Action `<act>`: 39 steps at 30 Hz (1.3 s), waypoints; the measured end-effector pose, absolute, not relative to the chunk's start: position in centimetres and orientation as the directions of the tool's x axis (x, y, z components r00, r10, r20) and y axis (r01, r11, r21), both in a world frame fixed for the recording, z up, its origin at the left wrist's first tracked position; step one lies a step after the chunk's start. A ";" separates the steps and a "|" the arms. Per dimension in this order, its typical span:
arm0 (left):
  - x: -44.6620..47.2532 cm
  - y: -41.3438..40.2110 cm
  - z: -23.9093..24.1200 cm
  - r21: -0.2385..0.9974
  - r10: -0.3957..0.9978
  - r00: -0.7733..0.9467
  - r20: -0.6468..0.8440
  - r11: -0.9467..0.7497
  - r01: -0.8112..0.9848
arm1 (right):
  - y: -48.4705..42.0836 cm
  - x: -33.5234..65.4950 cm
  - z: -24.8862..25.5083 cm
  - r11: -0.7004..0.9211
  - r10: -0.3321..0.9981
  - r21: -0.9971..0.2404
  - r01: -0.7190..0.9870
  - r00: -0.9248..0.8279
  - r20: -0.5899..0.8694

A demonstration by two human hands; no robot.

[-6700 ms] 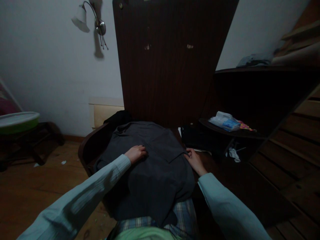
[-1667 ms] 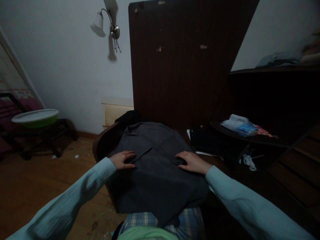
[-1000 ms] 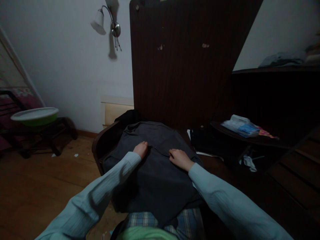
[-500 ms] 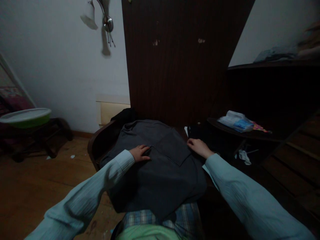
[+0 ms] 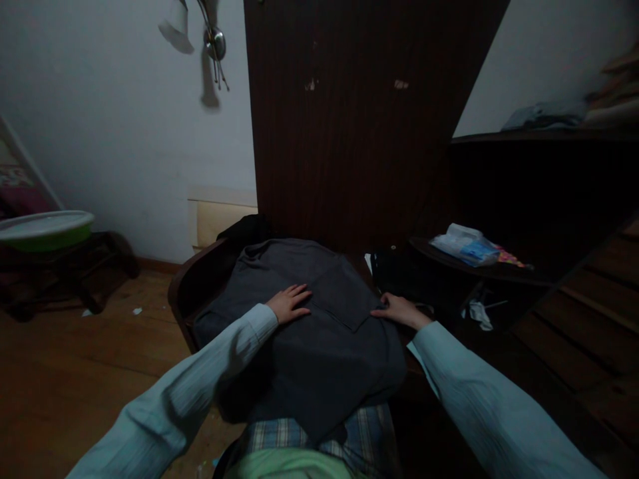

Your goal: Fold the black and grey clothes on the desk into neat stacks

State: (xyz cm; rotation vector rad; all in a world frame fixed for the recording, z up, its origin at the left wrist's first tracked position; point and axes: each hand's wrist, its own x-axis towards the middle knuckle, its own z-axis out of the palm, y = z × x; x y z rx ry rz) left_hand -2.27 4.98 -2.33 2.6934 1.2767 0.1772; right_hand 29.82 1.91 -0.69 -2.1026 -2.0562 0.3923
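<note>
A dark grey garment [image 5: 319,359] lies spread over a dark wooden seat and hangs toward my lap, its kind not plain in the dim light. One part of it is folded over into a pointed flap near the middle right. My left hand [image 5: 288,304] rests flat on the cloth, fingers spread, just left of that flap. At the garment's right edge, the thumb and fingers of my right hand [image 5: 402,311] are pinched together on the tip of the flap.
The seat's curved wooden arm [image 5: 182,286] rises at the left. On a low shelf at the right lies a clear plastic packet [image 5: 466,246]. Black cloth [image 5: 404,273] sits behind my right hand. A green basin [image 5: 50,233] stands on a stool at the far left.
My left hand has slid slightly right and up the cloth with its fingers spreading. My right hand has moved down a little along the flap's right edge. The view has shifted slightly.
</note>
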 end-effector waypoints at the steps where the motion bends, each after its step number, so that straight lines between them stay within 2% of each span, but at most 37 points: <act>1: -1.9 5.1 -2.4 0.188 0.780 0.624 0.041 -0.619 0.762 | 1.7 30.2 -0.9 -0.021 0.998 -0.344 0.939 -0.001 -0.064; 6: -1.3 5.4 -3.1 0.170 0.804 0.588 0.088 -0.594 0.787 | 0.6 31.5 -1.9 -0.029 0.991 -0.509 0.860 -0.042 -0.127; 9: -1.0 5.4 -3.4 0.177 0.799 0.594 0.096 -0.601 0.780 | 0.4 31.6 -1.7 0.012 0.998 -0.515 0.857 -0.044 -0.050; 12: 0.1 5.0 -3.4 0.182 0.795 0.600 0.090 -0.606 0.775 | 0.2 31.5 -0.8 0.007 1.000 -0.378 0.926 -0.001 0.016; 17: 2.2 3.9 -3.4 0.187 0.777 0.623 0.087 -0.627 0.756 | -0.7 31.4 1.2 -0.078 0.997 -0.037 0.996 0.077 -0.026; 19: 1.6 4.0 -2.9 0.207 0.764 0.644 0.022 -0.634 0.745 | -0.9 30.9 2.3 -0.059 0.998 0.013 0.998 0.059 0.016; 22: -1.6 5.1 -1.0 0.211 0.739 0.672 -0.051 -0.650 0.730 | -0.4 28.5 4.0 0.057 0.991 -0.056 0.997 -0.050 0.128; 25: -5.7 7.4 1.7 0.147 0.813 0.579 0.064 -0.581 0.800 | 1.5 24.1 4.5 0.284 0.950 -0.161 0.945 -0.256 0.178; 28: -8.8 9.8 3.6 0.020 0.892 0.425 0.153 -0.433 0.901 | 3.8 18.5 3.3 0.566 0.822 -0.268 0.780 -0.508 0.258; 31: -10.4 11.7 4.1 -0.055 0.941 0.298 0.159 -0.293 0.955 | 5.3 13.8 0.9 0.736 0.677 -0.272 0.620 -0.659 0.329; 34: -11.4 13.2 3.9 -0.047 0.978 0.166 0.125 -0.161 0.986 | 5.8 11.4 -1.8 0.778 0.628 -0.268 0.568 -0.709 0.320; 39: -12.0 15.0 4.1 0.028 0.993 0.048 0.109 -0.051 0.998 | 5.9 11.2 -4.2 0.720 0.692 -0.335 0.607 -0.656 0.299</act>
